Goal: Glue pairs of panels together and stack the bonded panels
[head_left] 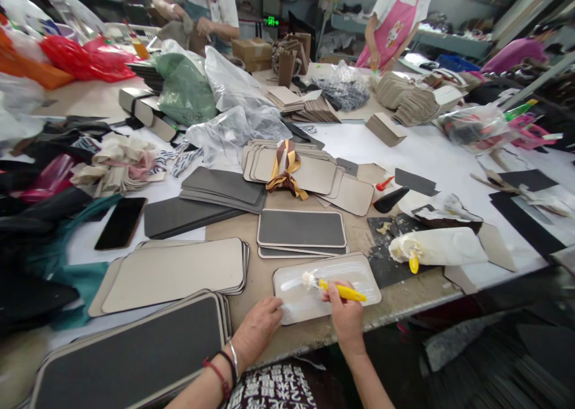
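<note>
My right hand (345, 314) is closed around a yellow-handled glue brush (335, 288), its white bristles resting on a rounded cardboard panel (359, 271) wet with white glue. My left hand (259, 328) lies with its fingers pressed on that panel's near left corner, holding nothing. Just beyond it lies a small stack topped by a grey-faced panel (300, 228). A white glue bottle (438, 247) with a yellow nozzle lies on its side to the right.
Stacks of cardboard panels (175, 272) and grey-faced ones (130, 352) sit to the left, with a black phone (120, 222). More panels tied with a ribbon (284, 170) lie further back. Plastic bags, fabric scraps and boxes crowd the table. Two other people stand at the far side.
</note>
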`<state>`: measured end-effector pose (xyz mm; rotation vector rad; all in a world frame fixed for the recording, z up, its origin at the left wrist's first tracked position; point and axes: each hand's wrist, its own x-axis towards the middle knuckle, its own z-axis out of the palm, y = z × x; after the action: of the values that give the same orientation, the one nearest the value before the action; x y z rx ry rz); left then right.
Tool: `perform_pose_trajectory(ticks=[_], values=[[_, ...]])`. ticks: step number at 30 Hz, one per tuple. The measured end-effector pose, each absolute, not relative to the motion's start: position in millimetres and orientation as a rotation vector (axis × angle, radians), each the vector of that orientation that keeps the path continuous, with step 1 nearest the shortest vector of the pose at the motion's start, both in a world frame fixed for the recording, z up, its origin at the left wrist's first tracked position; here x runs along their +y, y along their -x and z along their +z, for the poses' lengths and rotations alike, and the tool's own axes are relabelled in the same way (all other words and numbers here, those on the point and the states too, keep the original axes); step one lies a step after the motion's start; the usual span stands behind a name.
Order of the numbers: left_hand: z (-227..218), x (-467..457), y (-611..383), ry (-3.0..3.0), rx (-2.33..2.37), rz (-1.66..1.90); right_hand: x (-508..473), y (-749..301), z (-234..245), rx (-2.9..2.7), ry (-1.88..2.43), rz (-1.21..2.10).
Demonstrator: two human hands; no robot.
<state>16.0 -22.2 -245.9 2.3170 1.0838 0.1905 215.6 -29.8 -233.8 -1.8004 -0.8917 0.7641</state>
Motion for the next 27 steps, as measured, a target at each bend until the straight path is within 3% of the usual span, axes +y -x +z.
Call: perform_pose_trajectory(ticks=[5,15,27], values=[[-247.4,-23.8,-14.3,-2.362,1.043,0.248,-34.5,-171.4,-242.6,-0.893,1.697,0.977],[-256.8,-26.8,-11.1,-2.432,1.043,0.344,-29.6,-327.7,-242.1,-0.771,1.973,0.446],[-263.1,-27.3,-9.9,-2.546,1.039,0.388,-12.0,-346.4,-240.0,-0.812,1.919,0.407]])
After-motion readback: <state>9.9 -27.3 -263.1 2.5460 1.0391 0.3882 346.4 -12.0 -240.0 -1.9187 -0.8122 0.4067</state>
